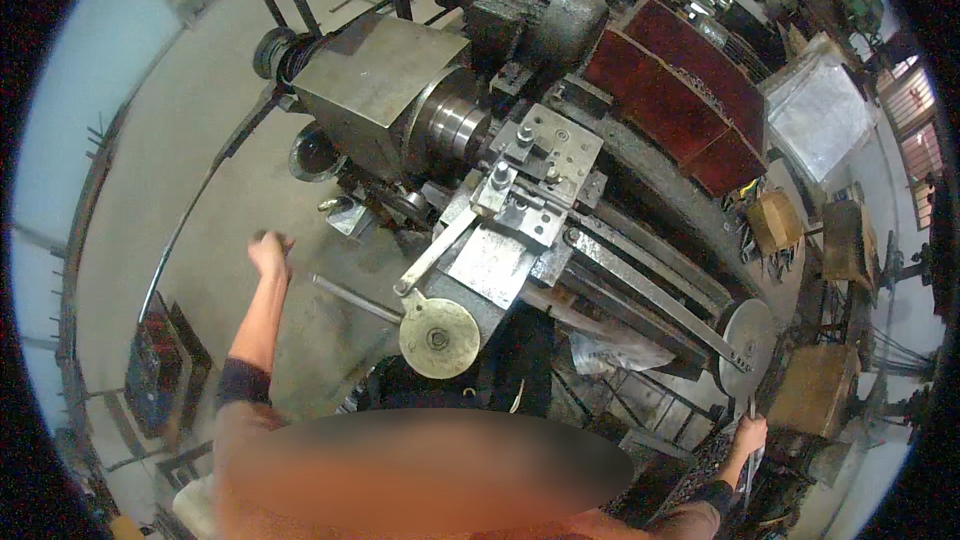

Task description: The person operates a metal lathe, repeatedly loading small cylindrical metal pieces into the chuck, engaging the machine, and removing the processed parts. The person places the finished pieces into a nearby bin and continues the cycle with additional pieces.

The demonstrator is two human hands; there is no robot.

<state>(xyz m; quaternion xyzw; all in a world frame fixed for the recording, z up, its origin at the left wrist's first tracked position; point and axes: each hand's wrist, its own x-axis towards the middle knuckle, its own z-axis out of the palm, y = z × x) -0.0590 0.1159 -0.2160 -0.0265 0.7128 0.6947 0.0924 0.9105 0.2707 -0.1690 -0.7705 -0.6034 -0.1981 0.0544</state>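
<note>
In the head view, a metal handle [752,406] below a grey wheel [753,328] on the machine [380,70] is gripped by the closed right hand [752,431]. The left hand [268,255] is held curled near a metal rod [355,299], apart from it; whether anything is grasped there cannot be told.

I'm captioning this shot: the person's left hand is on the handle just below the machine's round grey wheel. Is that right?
Not quite: it is the right hand that is on the handle just below the machine's round grey wheel, as the head view shows.
</note>
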